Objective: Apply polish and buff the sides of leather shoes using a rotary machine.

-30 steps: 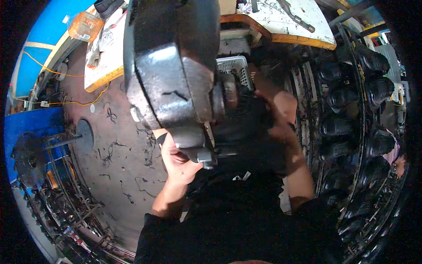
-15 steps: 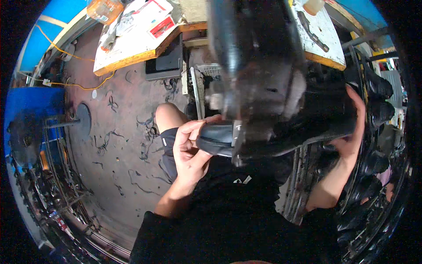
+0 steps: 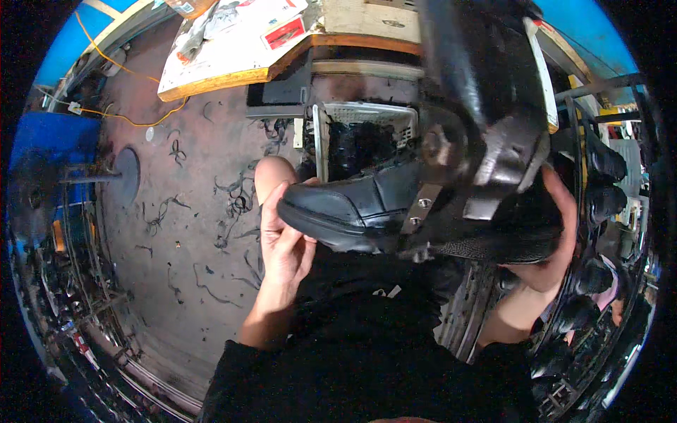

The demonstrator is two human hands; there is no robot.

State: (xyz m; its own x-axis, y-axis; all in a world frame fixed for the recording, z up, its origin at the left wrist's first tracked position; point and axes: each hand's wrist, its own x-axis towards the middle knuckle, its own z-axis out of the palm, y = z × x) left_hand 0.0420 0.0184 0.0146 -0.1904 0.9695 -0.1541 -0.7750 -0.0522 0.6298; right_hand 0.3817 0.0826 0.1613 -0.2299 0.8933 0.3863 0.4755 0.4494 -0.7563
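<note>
I hold a black leather shoe sideways in front of my body, toe pointing left. My left hand cups the toe from below, fingers against the sole edge. My right hand grips the heel end, partly hidden. A dark metal machine head with a round bolted hub hangs close before the camera, covering the middle and rear of the shoe.
A white plastic basket with dark pieces stands on the floor behind the shoe. A wooden workbench with papers lies beyond. Racks of black shoes line the right side. Black scraps litter the brown floor; a round metal stand is left.
The view has swung so the machine head moved from left to upper right. The shoe has come out from behind it, toe now showing in my left hand.
</note>
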